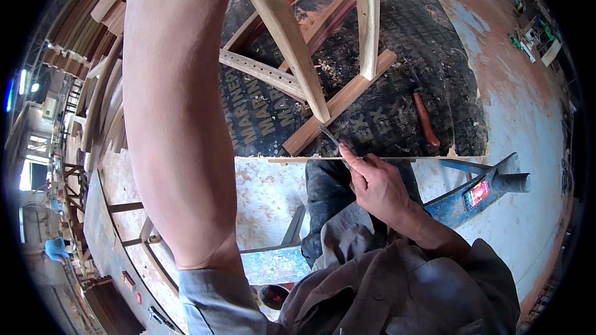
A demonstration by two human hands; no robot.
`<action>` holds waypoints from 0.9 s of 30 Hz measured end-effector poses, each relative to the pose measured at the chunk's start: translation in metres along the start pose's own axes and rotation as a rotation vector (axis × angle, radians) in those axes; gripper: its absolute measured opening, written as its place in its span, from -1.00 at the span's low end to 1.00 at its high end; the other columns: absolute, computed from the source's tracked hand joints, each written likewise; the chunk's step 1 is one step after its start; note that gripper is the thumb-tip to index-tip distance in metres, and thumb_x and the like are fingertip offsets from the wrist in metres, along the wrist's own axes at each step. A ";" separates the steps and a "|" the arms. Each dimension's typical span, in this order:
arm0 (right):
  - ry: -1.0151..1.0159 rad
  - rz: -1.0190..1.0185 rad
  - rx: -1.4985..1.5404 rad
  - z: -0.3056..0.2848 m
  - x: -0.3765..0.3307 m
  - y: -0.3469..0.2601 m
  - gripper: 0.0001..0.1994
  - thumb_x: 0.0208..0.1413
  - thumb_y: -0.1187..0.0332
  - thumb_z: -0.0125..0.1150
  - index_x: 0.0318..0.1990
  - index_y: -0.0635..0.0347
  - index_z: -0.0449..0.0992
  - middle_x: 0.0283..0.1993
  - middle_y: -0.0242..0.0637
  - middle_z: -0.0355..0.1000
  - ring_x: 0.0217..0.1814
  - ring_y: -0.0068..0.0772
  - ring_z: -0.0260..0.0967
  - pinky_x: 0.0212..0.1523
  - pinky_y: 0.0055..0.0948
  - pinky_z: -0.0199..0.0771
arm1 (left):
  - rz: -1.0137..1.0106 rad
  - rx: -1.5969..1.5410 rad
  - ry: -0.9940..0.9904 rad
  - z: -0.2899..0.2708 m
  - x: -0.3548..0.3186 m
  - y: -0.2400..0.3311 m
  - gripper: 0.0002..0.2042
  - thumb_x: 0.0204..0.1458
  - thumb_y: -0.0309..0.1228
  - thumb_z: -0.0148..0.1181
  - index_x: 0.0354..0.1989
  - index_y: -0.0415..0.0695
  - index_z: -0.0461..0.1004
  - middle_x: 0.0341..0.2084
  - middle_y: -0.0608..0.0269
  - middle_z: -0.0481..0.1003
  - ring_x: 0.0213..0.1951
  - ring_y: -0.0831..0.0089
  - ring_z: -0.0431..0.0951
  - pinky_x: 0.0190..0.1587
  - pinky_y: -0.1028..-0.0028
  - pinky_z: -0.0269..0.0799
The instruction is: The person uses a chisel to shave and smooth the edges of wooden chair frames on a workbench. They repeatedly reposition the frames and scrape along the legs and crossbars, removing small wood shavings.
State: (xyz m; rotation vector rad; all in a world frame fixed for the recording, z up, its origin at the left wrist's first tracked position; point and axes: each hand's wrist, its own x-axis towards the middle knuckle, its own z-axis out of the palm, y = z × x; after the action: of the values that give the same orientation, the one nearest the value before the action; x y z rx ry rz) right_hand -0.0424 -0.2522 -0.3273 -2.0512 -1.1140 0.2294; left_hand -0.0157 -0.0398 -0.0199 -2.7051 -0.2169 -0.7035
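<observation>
One hand shows clearly to me: the right hand (380,186), curled tight around a thin dark metal tool (332,138). The tool's tip points toward eleven o'clock and sits just beside the foot of the pale wooden chair frame (292,37) on the dark printed mat (397,111). My left arm reaches up past twelve o'clock, so I cannot tell its hand's grip. A red-handled hammer (426,121) lies at three o'clock from the tool.
</observation>
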 end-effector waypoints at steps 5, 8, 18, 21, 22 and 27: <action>0.058 0.020 -0.110 0.003 -0.008 0.010 -0.44 0.15 0.54 0.22 0.35 0.08 0.45 -0.34 -0.04 0.40 -0.45 0.05 0.48 -0.44 -0.08 0.54 | 0.107 -0.097 0.047 0.029 0.012 -0.002 -0.77 0.09 -0.35 0.34 -0.16 -0.24 0.61 -0.34 -0.14 0.64 -0.20 -0.01 0.68 -0.10 0.11 0.57; 0.026 -0.056 -0.128 0.004 -0.006 -0.009 -0.42 0.09 0.57 0.24 0.34 0.11 0.45 -0.32 -0.02 0.42 -0.46 0.04 0.50 -0.45 -0.10 0.56 | 0.115 -0.033 0.068 0.011 -0.002 -0.016 -0.79 0.09 -0.37 0.33 -0.20 -0.25 0.61 -0.39 -0.11 0.64 -0.26 0.01 0.68 -0.14 0.14 0.57; 0.204 -0.157 0.168 0.018 0.011 0.022 -0.51 0.13 0.57 0.20 0.26 0.13 0.53 -0.40 0.07 0.47 -0.44 0.18 0.49 -0.41 -0.09 0.56 | -0.033 -0.045 -0.017 0.012 0.010 -0.001 -0.74 0.09 -0.32 0.33 -0.10 -0.19 0.60 -0.30 -0.10 0.66 -0.17 0.02 0.69 -0.07 0.13 0.60; -0.050 0.316 0.687 0.006 0.018 0.020 -0.58 0.33 0.51 0.10 0.32 0.10 0.50 -0.37 -0.31 0.52 -0.55 -0.36 0.43 -0.43 -0.40 0.51 | 0.069 0.020 0.086 0.030 0.013 -0.024 -0.68 0.06 -0.22 0.34 -0.10 -0.16 0.60 -0.28 -0.13 0.65 -0.13 -0.06 0.67 -0.05 0.07 0.58; -0.169 0.534 0.900 -0.002 0.021 0.017 -0.59 0.37 0.50 0.08 0.34 0.09 0.48 -0.35 -0.39 0.53 -0.56 -0.49 0.39 -0.43 -0.47 0.49 | 0.090 0.023 0.111 0.036 0.014 -0.031 -0.68 0.06 -0.22 0.32 -0.10 -0.16 0.60 -0.28 -0.14 0.65 -0.14 -0.07 0.67 -0.05 0.06 0.57; -0.004 0.135 0.603 0.009 0.010 0.010 -0.51 0.37 0.54 0.05 0.42 0.05 0.39 -0.34 -0.39 0.41 -0.48 -0.60 0.33 -0.49 -0.52 0.41 | 0.057 -0.032 0.041 0.037 0.022 -0.033 -0.69 0.07 -0.23 0.29 -0.08 -0.15 0.61 -0.27 -0.15 0.65 -0.13 -0.08 0.66 -0.04 0.05 0.57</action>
State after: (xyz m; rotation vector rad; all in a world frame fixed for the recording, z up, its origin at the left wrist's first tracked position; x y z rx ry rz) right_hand -0.0342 -0.2424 -0.3387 -1.5792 -0.7822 0.5639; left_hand 0.0119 0.0055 -0.0302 -2.7127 -0.1188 -0.7511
